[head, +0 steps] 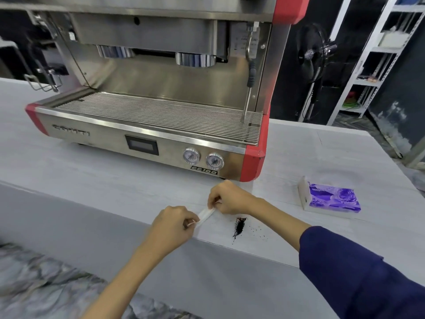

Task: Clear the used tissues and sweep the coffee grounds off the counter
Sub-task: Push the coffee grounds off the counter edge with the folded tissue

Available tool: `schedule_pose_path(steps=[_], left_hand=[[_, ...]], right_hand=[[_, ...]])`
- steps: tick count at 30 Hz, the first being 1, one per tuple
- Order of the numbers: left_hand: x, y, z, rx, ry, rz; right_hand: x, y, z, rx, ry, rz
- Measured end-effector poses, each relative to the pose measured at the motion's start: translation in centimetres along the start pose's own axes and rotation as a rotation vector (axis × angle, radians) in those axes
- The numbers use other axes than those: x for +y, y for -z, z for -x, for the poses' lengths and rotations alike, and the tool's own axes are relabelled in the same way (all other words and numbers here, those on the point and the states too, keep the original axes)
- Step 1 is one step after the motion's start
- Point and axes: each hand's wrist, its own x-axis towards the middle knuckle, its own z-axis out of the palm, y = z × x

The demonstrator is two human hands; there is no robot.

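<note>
From the head view, the left hand [171, 223] and right hand [226, 200] each pinch an end of a thin white tissue [205, 215] just above the counter [92, 180] — light, limp, tearable, best gripped bunched — beside the loose coffee grounds [239, 227].

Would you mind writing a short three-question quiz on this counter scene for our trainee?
1. True or false: the coffee grounds lie on the counter near its front edge.
2. What is stretched between the left hand and the right hand?
A. a tissue
B. a brush
C. a cup
3. Fill in: the purple tissue box lies to the ____ of the grounds.

Key:
1. True
2. A; both hands pinch the white tissue by its ends, just left of the grounds.
3. right, in front of the espresso machine's red corner and off to its right.
</note>
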Motion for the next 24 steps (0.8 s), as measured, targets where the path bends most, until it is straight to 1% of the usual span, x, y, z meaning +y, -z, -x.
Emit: schedule_pose_path(steps=[11, 14, 17, 24], left_hand=[[2.3, -0.8, 0.9, 0.087, 0.181, -0.022], [3.6, -1.8, 1.3, 0.107, 0.180, -0.029], [5.2, -2.5, 1.4, 0.078, 0.171, -0.095], [7.9, -3.9, 2.0, 0.101, 0.189, -0.110]], right_hand=[[0.9, 0.8, 0.4, -0.040, 0.086, 0.063], [1.4, 1.0, 0.9, -0.050, 0.122, 0.094], [2.0, 1.6, 1.8, -0.068, 0.159, 0.119], [3.3, 2.3, 4.2, -0.067, 0.201, 0.136]])
